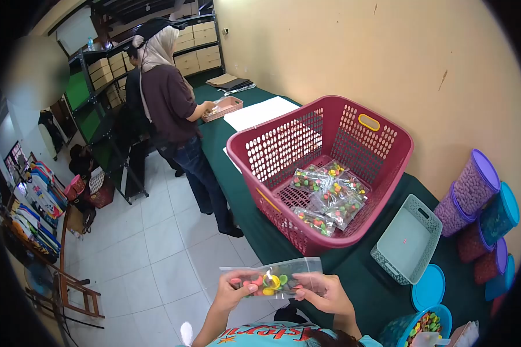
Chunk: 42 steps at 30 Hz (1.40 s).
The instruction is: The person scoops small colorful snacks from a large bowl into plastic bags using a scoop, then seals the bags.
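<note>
A clear plastic bag of colourful candies [273, 281] is stretched between my two hands, in front of my body. My left hand [235, 292] grips its left end, thumb on the front. At the other end, my right hand [324, 292] pinches the bag with thumb and fingers. Red, yellow and green pieces show through the plastic. Just beyond my hands stands a large maroon basket [321, 243] with several filled candy bags [336, 196] lying inside it.
Right of the basket are a grey-green tray [405, 240], a blue lid [428, 287], an open candy tub [425, 324] and stacked jars [474, 185]. A person [168, 104] stands at the table's far left, a hand at a pink basket [228, 106]. Shelves stand behind.
</note>
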Each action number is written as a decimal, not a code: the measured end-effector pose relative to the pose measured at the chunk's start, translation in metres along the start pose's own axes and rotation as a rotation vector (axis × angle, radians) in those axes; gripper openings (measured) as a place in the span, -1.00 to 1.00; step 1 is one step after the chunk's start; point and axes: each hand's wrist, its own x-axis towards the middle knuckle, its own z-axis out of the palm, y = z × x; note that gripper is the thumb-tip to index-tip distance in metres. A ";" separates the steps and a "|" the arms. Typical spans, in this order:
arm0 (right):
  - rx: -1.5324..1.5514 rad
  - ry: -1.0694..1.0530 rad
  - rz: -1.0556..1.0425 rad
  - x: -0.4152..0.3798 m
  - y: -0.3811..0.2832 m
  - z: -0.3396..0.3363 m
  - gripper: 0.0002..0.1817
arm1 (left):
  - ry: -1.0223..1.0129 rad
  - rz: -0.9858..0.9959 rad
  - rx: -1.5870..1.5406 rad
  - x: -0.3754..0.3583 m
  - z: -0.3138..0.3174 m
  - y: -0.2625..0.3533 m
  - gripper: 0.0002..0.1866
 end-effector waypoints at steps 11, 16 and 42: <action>-0.298 0.226 -0.100 0.018 -0.029 -0.041 -0.74 | -0.223 0.125 -0.010 0.081 0.033 0.017 -0.65; -0.415 0.353 -0.174 0.026 -0.056 -0.033 -0.79 | -0.519 0.281 0.020 0.120 0.034 0.045 -0.63; -1.200 0.972 0.211 0.138 -0.052 0.029 -0.57 | -1.196 0.603 0.429 0.311 -0.035 0.106 -0.80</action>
